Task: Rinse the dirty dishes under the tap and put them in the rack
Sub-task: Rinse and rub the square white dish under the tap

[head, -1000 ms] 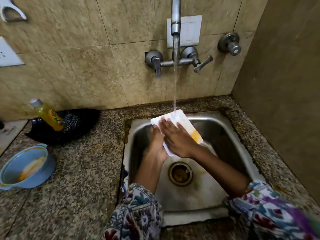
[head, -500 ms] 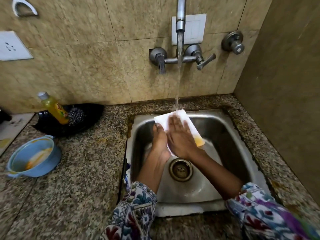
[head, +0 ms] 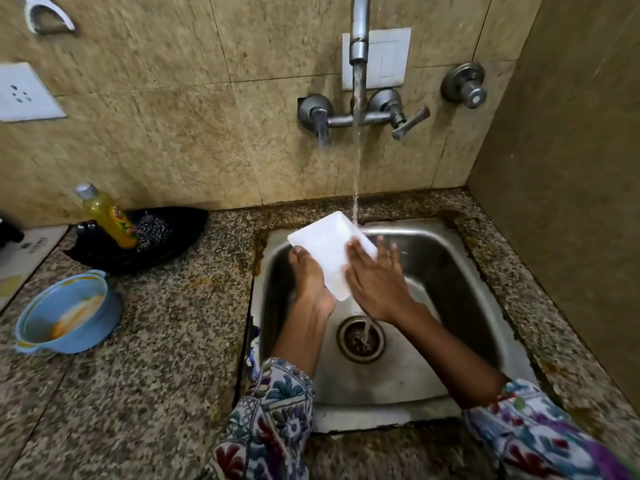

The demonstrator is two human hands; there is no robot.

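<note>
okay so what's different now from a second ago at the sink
The right hand has slid off the white tray's face to its right edge, and the yellow stain seen there earlier no longer shows. The left hand still grips the tray under the running tap. The blue bowl and soap bottle are unmoved.

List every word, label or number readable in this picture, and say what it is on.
Nothing can be read for certain.
Yellow bottle: red label lettering, too blurred to read.
Pale sheet at the left edge: faint dark print, too small and blurred to read.
White wall socket: only pin holes, no text.
</note>
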